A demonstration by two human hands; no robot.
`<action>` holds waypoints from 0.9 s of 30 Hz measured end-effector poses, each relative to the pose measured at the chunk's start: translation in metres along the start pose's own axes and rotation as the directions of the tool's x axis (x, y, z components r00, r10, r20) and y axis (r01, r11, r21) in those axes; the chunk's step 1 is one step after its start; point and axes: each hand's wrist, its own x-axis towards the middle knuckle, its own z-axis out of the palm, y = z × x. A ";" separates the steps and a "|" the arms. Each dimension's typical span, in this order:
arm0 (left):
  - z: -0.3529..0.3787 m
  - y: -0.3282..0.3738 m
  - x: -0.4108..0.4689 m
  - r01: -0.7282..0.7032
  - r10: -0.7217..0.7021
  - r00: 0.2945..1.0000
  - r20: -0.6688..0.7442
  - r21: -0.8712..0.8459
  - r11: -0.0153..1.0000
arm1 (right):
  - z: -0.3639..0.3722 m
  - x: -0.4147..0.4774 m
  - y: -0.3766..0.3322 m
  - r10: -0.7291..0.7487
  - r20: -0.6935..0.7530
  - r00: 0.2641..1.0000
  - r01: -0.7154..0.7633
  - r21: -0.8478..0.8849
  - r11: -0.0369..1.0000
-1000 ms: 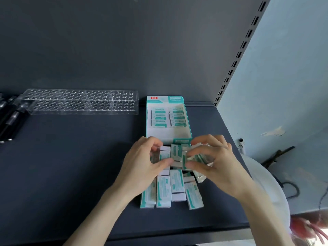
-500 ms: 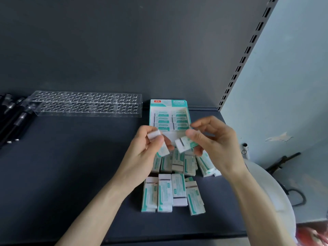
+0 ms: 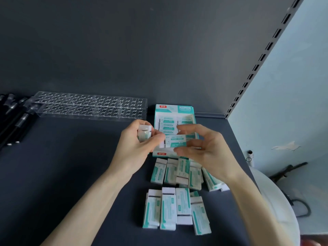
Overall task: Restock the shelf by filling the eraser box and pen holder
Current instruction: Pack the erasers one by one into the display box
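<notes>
Now, counted on the dark grey shelf (image 3: 71, 174): one teal-and-white cardboard eraser box (image 3: 174, 109), one clear acrylic pen holder (image 3: 88, 107) with round holes in two stepped tiers, and two rows of loose white erasers in teal-printed paper sleeves. In the near row (image 3: 168, 208): four, lying flat, side by side. In the far row (image 3: 171, 172): five at least, with the right end partly hidden behind the right hand (image 3: 209, 153), so the exact number not sure. At the far left edge: several black pens (image 3: 14, 119), too dark for counting.

Also two bare hands, both raised over the front part of the eraser box. Left hand (image 3: 134, 150): fingers curled round one upright eraser (image 3: 144, 133), standing on end. Right hand: thumb and fingertips pinching one crosswise eraser (image 3: 174, 141) by its right end, printed sleeve facing the camera, left end close to the left thumb; touching or not, cannot tell.

Eraser box: open on top, placed at the back of the shelf, just right of the pen holder, with a small red label on the back flap and another on the front wall. Inside, toward the back: packed erasers (image 3: 167, 124) in two columns, the rest covered by the hands.
</notes>
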 end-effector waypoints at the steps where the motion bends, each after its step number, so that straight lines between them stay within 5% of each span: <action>1: 0.000 0.000 0.005 -0.005 0.005 1.000 -0.005 0.014 1.000 | -0.001 0.004 0.001 -0.027 -0.035 0.999 0.025 -0.058 0.998; 5: 0.001 -0.008 0.020 0.054 -0.053 0.997 -0.050 0.016 0.998 | -0.006 0.025 0.009 -0.133 -0.103 0.986 0.093 -0.325 0.941; 10: 0.002 -0.020 0.025 0.183 -0.214 0.968 -0.134 -0.209 0.961 | -0.004 0.041 0.017 -0.176 0.001 0.984 0.152 -0.505 0.849; 27: -0.007 -0.027 0.027 0.128 -0.150 0.979 -0.136 -0.156 0.979 | 0.005 0.052 0.028 -0.104 0.104 0.989 0.146 -0.589 0.795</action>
